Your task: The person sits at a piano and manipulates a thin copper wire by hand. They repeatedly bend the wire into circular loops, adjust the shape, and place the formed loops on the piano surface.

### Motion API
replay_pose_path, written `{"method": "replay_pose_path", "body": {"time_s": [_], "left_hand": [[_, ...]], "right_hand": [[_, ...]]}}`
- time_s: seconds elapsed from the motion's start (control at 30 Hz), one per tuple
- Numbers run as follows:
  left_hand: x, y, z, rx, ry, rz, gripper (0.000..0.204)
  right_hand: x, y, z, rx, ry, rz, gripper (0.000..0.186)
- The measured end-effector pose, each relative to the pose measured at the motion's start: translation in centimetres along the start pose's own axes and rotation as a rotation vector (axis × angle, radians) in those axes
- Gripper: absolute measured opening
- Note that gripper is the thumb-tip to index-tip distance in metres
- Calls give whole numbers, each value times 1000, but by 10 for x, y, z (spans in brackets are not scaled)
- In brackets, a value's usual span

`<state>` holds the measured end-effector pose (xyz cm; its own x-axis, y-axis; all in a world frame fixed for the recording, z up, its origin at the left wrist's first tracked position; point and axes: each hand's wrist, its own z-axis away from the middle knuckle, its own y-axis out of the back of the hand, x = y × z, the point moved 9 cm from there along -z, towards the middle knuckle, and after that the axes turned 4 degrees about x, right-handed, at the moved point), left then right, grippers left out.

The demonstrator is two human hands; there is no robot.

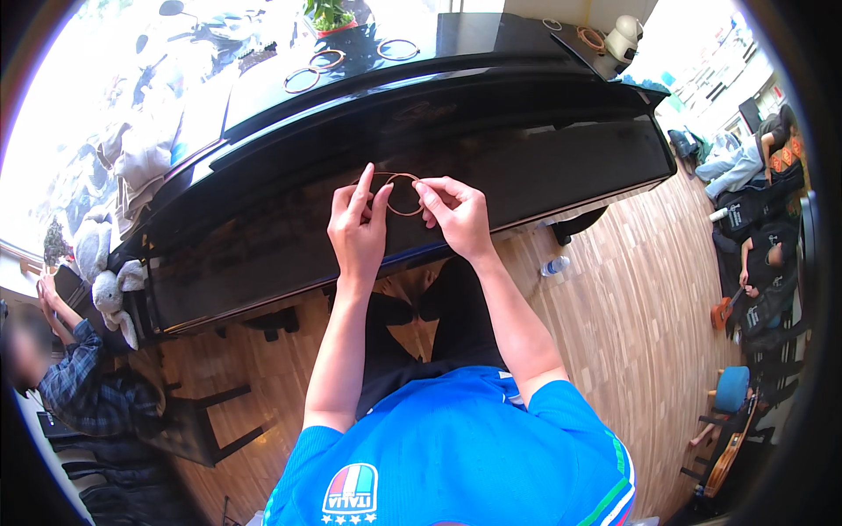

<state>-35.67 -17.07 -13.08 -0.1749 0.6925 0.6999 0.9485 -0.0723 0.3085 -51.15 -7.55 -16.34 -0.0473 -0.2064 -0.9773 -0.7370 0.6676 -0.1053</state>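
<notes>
A thin copper-brown ring [401, 212], like a hoop, is held up in front of the black piano. My right hand [458, 213] pinches its right side between thumb and fingers. At its left side is my left hand [358, 217], with the index finger pointing up and the thumb against the ring. A second thin curved edge runs behind the left fingers; whether it belongs to another ring I cannot tell. On the piano's top lie more thin rings: one [398, 50] by itself and two overlapping, a brown one [328, 60] and a paler one [302, 81].
The black piano [561, 149] spans the view before me. On its top stand a potted plant [329, 16] and a white camera-like device [624, 37]. Grey plush toys [112, 289] and a seated person [79, 368] are at left. A bottle [554, 266] stands on the floor; people and ukuleles [732, 447] are at right.
</notes>
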Motion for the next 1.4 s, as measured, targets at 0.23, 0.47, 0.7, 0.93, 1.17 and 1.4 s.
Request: {"method": "replay_pose_path", "body": {"time_s": [0.23,0.47,0.7,0.93,1.17,1.4], "left_hand": [[25,29,-7,213,-141,-93,37],[32,5,-16,22,-225,-240,33],[10,-5,-21,-91,-94,-66,24],[10,-1,-15,-94,-33,-230,27],[14,-1,-18,-1,-88,-93,24],[-36,-30,-6,-265,444,761,21]], "right_hand": [[3,-5,-12,35,33,-50,18],[3,-11,-11,-23,40,-88,18],[-1,-22,-15,-64,123,-117,17],[2,-26,-11,-75,146,-116,16],[4,-22,-11,-87,120,-185,15],[9,-16,-16,-59,84,-147,15]]}}
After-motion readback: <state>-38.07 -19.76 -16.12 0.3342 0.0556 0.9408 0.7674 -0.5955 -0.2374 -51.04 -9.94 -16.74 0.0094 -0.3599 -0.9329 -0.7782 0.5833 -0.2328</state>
